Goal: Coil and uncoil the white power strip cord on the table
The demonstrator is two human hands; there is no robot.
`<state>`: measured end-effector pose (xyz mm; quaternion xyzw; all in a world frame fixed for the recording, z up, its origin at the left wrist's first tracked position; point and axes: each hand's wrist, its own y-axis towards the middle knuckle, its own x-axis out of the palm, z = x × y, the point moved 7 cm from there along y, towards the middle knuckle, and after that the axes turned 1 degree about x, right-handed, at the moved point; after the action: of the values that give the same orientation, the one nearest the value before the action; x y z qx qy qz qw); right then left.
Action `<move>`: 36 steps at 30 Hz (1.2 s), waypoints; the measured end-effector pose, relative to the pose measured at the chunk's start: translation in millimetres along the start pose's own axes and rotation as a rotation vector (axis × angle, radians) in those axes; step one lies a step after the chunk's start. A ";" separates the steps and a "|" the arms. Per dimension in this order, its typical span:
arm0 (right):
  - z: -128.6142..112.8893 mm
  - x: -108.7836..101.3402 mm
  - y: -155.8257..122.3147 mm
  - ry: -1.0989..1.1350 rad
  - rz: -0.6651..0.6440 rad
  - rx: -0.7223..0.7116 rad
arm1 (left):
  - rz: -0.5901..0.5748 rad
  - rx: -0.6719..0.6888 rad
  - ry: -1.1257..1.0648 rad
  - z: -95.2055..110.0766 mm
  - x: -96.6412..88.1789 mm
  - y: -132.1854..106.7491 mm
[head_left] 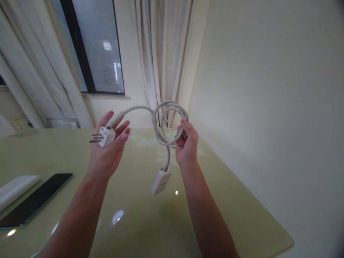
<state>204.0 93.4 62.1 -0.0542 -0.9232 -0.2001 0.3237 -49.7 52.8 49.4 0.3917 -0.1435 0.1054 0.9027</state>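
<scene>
A pale grey extension cord (pixel 139 106) stretches between my hands above the table. Its white three-prong plug (pixel 106 136) lies across the palm of my left hand (pixel 109 150), prongs pointing left. The fingers of that hand are loosely curled and spread, with the cord passing among them. My right hand (pixel 187 142) pinches the cord's coiled loops (pixel 157 129) between thumb and fingers. Below the coil hangs the white socket block (pixel 161 181), tilted, its outlet holes facing me. Part of the coil is hidden inside my right fist.
The glossy yellow-green table (pixel 139 222) ends in a rounded corner at lower right, along a plain wall (pixel 268 107). On the left lie a dark flat tablet-like slab (pixel 37 199) and a white elongated object (pixel 16 188). Curtains (pixel 163 53) and a window (pixel 98 46) stand behind.
</scene>
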 end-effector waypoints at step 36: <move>1.0 32.6 -18.4 -0.351 -0.692 0.025 | 0.033 -0.149 0.269 16.8 21.2 -15.5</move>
<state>173.7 76.0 75.5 0.2310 -0.9306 -0.2739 0.0746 -28.1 31.6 57.0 0.3034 -0.0352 0.1609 0.9385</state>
